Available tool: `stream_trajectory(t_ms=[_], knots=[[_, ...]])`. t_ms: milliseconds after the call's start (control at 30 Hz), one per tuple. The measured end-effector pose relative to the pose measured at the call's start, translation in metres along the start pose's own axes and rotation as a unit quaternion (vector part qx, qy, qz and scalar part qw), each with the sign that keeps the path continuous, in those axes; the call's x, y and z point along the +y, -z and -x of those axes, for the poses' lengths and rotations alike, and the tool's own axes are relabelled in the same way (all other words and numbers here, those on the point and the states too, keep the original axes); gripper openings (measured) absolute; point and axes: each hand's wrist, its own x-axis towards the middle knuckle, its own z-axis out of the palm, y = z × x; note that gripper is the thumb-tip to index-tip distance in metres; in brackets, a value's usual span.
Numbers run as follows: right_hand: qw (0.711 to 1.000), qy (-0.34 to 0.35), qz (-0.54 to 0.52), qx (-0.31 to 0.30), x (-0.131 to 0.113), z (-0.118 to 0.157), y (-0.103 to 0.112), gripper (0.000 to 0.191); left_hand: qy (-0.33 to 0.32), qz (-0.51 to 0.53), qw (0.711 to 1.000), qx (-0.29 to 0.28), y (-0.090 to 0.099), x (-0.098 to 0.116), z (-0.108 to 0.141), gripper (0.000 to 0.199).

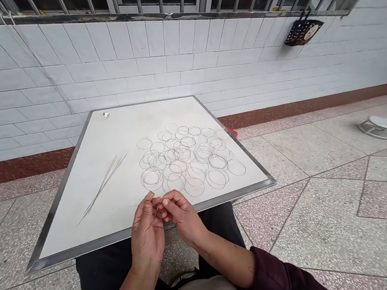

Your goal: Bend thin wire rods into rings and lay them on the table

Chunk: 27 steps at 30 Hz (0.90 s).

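Observation:
Close to the near edge of the white table [120, 124], my left hand [146, 238] pinches a thin wire [158, 207] between thumb and fingers. My right hand [184, 217] meets it there, its thumb and forefinger closed on the same fine wire. How the wire's ends lie is hidden by my fingers. A tan wrap or piece [150, 195] shows at the tip of a left finger. Just beyond my hands, many thin wire rings [182, 155] lie overlapping on the tabletop. Several straight wires [100, 190] rest in a narrow bundle to the left.
A small white and red object [105, 115] sits at the table's far left corner. Behind the table stands a white tiled wall [135, 75] with barred windows. A dotted bag [303, 32] hangs there. A low white stool [380, 126] is on the floor at right.

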Motion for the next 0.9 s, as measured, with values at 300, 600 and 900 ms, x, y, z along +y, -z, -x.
stream_trajectory(t_ms=[300,600,900], knots=[[0.999,0.026,0.021,-0.014,0.0,0.001,0.0,0.038,-0.025,-0.021,0.999,-0.018,0.0,0.001,-0.002,0.03],[0.997,0.006,0.071,-0.029,0.001,0.002,0.006,0.043,-0.013,-0.065,0.998,-0.002,0.004,0.004,-0.001,0.036],[0.995,0.021,0.102,-0.01,-0.003,0.006,0.012,0.035,-0.021,-0.085,0.996,-0.01,0.011,0.003,-0.005,0.034]])
